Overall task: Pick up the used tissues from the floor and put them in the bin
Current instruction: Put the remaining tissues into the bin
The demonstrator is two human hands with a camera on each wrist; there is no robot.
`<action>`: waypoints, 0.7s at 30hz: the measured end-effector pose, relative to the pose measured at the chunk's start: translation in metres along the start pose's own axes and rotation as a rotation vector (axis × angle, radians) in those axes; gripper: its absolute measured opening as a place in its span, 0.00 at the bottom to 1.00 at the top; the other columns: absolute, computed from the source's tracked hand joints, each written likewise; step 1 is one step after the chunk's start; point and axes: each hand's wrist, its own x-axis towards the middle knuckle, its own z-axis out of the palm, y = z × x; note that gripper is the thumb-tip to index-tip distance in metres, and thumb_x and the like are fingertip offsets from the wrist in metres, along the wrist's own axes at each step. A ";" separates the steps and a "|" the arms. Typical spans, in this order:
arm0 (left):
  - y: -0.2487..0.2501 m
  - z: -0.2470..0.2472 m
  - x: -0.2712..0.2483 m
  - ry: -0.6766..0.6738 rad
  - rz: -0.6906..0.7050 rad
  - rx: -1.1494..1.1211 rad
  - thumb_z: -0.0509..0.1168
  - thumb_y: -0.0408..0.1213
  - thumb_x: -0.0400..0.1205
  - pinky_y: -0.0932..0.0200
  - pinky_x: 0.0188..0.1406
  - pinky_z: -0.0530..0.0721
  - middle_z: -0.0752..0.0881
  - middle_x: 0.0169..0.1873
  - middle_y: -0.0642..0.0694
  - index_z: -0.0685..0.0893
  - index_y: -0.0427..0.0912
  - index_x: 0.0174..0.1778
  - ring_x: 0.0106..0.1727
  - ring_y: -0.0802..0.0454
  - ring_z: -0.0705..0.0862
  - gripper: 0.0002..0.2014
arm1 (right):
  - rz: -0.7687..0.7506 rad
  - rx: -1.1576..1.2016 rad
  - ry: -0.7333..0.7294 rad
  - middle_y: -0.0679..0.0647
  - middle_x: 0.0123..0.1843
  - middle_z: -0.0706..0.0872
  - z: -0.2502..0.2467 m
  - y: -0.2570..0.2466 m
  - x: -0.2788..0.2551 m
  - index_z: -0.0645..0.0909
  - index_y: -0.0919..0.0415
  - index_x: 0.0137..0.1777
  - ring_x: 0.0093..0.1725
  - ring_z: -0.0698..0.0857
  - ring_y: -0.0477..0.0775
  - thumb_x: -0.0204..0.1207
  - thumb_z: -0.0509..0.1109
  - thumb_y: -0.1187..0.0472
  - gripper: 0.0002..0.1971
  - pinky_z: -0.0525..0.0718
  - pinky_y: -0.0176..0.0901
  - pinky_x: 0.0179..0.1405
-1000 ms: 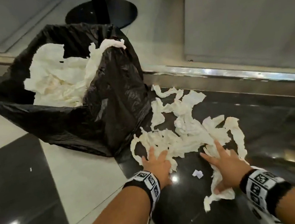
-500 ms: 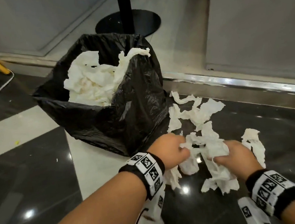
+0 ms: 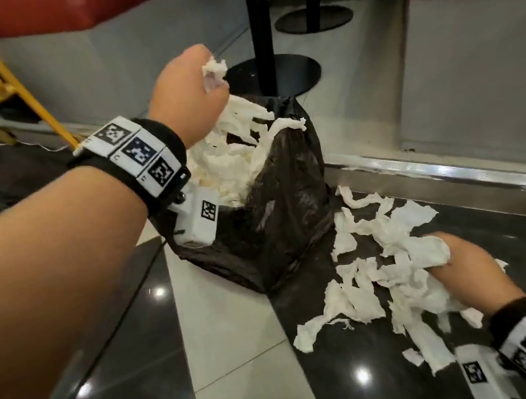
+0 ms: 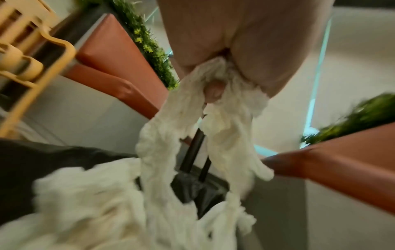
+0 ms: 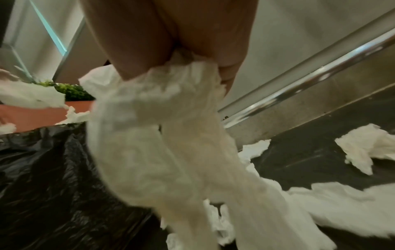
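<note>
Left hand (image 3: 188, 88) grips a tissue bunch (image 4: 192, 128) right above the bin (image 3: 290, 203) mouth (strips trail down into it), while right hand (image 3: 471, 273) clutches loose tissues (image 3: 373, 272) on the floor just right of the bin, so left drops first.

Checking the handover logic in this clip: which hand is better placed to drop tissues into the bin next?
Left. The left hand already grips a bunch of tissues above the bin; the right hand holds its clump low by the floor.
</note>
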 end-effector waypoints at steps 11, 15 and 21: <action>-0.057 0.074 -0.008 -1.081 -0.139 0.676 0.47 0.55 0.85 0.46 0.79 0.54 0.52 0.82 0.39 0.57 0.46 0.80 0.82 0.40 0.52 0.28 | 0.006 0.103 -0.081 0.58 0.65 0.72 -0.025 -0.021 0.009 0.64 0.56 0.70 0.47 0.78 0.47 0.76 0.63 0.74 0.25 0.77 0.40 0.40; -0.066 0.099 -0.011 -1.198 -0.074 0.688 0.50 0.50 0.86 0.48 0.78 0.58 0.63 0.79 0.38 0.63 0.42 0.78 0.80 0.41 0.61 0.26 | -0.144 0.132 0.058 0.53 0.65 0.79 -0.048 -0.065 0.037 0.64 0.53 0.75 0.48 0.81 0.47 0.79 0.67 0.66 0.27 0.77 0.39 0.43; -0.066 0.101 -0.005 -1.143 -0.010 0.550 0.52 0.52 0.84 0.47 0.75 0.64 0.72 0.74 0.40 0.71 0.48 0.74 0.75 0.41 0.69 0.23 | -0.460 0.337 0.415 0.52 0.70 0.76 -0.064 -0.173 0.088 0.66 0.49 0.74 0.62 0.80 0.48 0.77 0.69 0.62 0.27 0.80 0.48 0.67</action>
